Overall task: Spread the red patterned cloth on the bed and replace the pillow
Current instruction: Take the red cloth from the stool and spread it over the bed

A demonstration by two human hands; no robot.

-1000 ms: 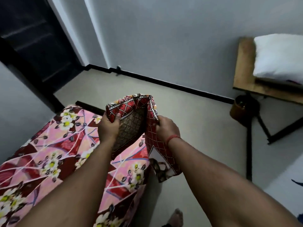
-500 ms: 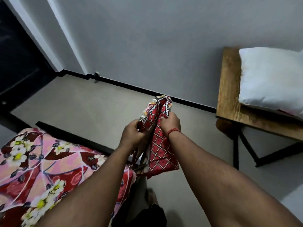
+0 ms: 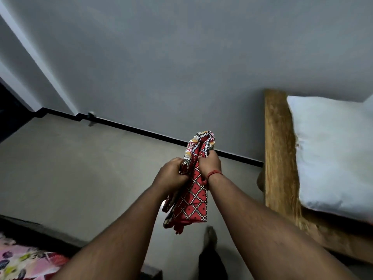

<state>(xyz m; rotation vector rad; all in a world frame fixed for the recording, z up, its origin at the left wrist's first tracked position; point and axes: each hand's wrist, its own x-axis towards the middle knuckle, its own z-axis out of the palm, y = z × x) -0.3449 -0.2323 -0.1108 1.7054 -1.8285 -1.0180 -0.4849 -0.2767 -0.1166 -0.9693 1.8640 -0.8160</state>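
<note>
Your left hand (image 3: pixel 171 174) is closed on the near-left folds of the cloth (image 3: pixel 191 201), fingers curled in so that only knuckles show. Your right hand (image 3: pixel 210 163) is fisted on the same bundle just beside it, with the fingertips (image 3: pixel 199 157) tucked into the fabric; a red thread (image 3: pixel 214 173) circles that wrist. The two hands are almost touching, with the cloth pinched between them.

The cloth is folded and held in the air over the floor (image 3: pixel 80 168), not on any surface. A bunched top sticks up above your right hand, and the flat, red diamond-patterned part hangs down below both wrists, its lower edge free above your foot (image 3: pixel 210 235).

Open floor lies to the left and ahead of your hands, up to the black skirting (image 3: pixel 141 130) at the foot of the wall (image 3: pixel 181 67). To the right, the long edge of a wooden table (image 3: pixel 280 158) stands near your right forearm. The pillow (image 3: pixel 331 154) lies on it, set back from that edge, well apart from the cloth.

The bed (image 3: pixel 24 261), under its pink flowered sheet, shows only as a corner at the lower left, below your left forearm, with its dark edge toward the floor.
</note>
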